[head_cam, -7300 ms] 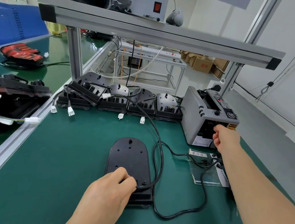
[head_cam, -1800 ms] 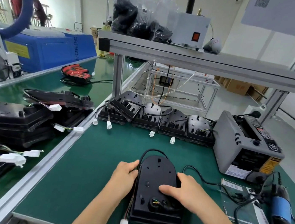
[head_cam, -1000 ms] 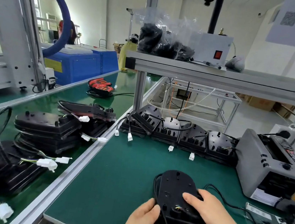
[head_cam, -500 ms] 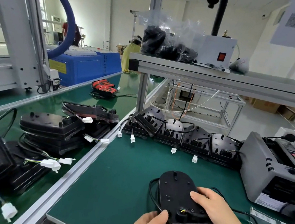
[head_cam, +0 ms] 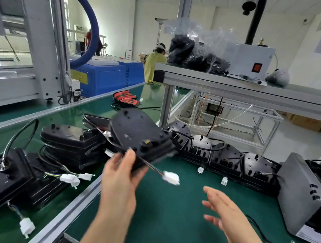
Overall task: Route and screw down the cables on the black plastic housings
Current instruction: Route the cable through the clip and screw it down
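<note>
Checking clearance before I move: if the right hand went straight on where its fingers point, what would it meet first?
Probably the white plastic connector dangling from the black plastic housing the left hand holds; depth is unclear.

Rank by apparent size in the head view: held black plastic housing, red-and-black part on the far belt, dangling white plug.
1. Black plastic housing
2. Red-and-black part, farther off
3. White plug, nearly equal; blurred

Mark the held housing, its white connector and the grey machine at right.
held housing (head_cam: 134,127), head view, on its flat black face.
white connector (head_cam: 171,177), head view, on the plug body at the wire end.
grey machine (head_cam: 295,200), head view, on its grey side wall.
</note>
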Action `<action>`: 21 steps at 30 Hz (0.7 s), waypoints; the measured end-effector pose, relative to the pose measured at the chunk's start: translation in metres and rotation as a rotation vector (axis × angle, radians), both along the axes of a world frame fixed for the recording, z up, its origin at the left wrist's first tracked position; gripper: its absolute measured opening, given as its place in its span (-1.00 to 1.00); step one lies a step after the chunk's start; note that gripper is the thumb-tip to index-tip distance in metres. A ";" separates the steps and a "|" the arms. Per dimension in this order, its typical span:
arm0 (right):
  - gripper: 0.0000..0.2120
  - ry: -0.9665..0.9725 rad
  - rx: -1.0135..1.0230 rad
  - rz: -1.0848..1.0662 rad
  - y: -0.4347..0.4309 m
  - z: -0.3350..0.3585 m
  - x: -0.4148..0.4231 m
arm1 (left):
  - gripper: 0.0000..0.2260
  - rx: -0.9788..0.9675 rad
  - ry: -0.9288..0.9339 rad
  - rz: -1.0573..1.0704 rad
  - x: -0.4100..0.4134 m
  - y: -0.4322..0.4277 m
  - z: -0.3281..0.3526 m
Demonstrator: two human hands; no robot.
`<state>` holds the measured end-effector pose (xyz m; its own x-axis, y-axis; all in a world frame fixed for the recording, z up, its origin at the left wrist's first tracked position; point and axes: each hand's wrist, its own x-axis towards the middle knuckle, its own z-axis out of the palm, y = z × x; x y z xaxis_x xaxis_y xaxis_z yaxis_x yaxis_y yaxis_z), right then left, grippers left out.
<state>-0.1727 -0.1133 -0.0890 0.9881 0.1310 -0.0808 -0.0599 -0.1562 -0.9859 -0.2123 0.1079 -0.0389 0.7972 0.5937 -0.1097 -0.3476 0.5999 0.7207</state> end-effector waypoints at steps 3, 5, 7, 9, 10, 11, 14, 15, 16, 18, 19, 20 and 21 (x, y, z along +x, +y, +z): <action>-0.82 0.043 -0.063 0.048 -0.006 -0.009 -0.004 | -0.62 0.067 -0.033 0.196 0.003 0.048 0.022; -0.84 0.057 -0.089 0.049 -0.008 -0.014 -0.004 | -0.64 0.092 -0.024 0.311 -0.001 0.079 0.027; -0.84 0.067 -0.108 0.043 -0.010 -0.019 -0.001 | -0.70 0.080 0.008 0.400 -0.002 0.106 0.026; -0.85 0.079 -0.116 0.035 -0.011 -0.023 0.002 | -0.73 0.027 0.061 0.460 -0.002 0.128 0.022; -0.85 0.087 -0.117 0.033 -0.011 -0.025 0.003 | -0.72 -0.010 0.089 0.480 -0.002 0.136 0.019; -0.86 0.095 -0.120 0.031 -0.011 -0.027 0.004 | -0.69 -0.044 0.120 0.493 -0.002 0.142 0.016; -0.87 0.118 -0.116 0.035 -0.010 -0.032 0.006 | -0.64 -0.118 0.164 0.497 -0.001 0.151 0.007; -0.87 0.125 -0.109 0.033 -0.011 -0.034 0.007 | -0.65 -0.134 0.166 0.495 0.000 0.151 0.005; -0.87 0.130 -0.102 0.031 -0.012 -0.035 0.007 | -0.66 -0.145 0.171 0.489 0.000 0.151 0.004; -0.86 0.137 -0.091 0.028 -0.013 -0.036 0.008 | -0.70 -0.181 0.180 0.470 0.000 0.151 0.001; -0.86 0.140 -0.088 0.027 -0.014 -0.036 0.009 | -0.73 -0.211 0.191 0.461 0.001 0.152 0.001; -0.86 0.140 -0.087 0.027 -0.014 -0.037 0.009 | -0.75 -0.251 0.187 0.453 0.002 0.152 0.001; -0.86 0.140 -0.086 0.026 -0.014 -0.037 0.010 | -0.77 -0.292 0.178 0.442 0.002 0.152 0.001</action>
<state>-0.1630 -0.1274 -0.1264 0.9628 0.1434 -0.2292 -0.1902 -0.2429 -0.9512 -0.2100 0.2595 -0.0377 0.4337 0.7917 -0.4303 -0.4992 0.6087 0.6166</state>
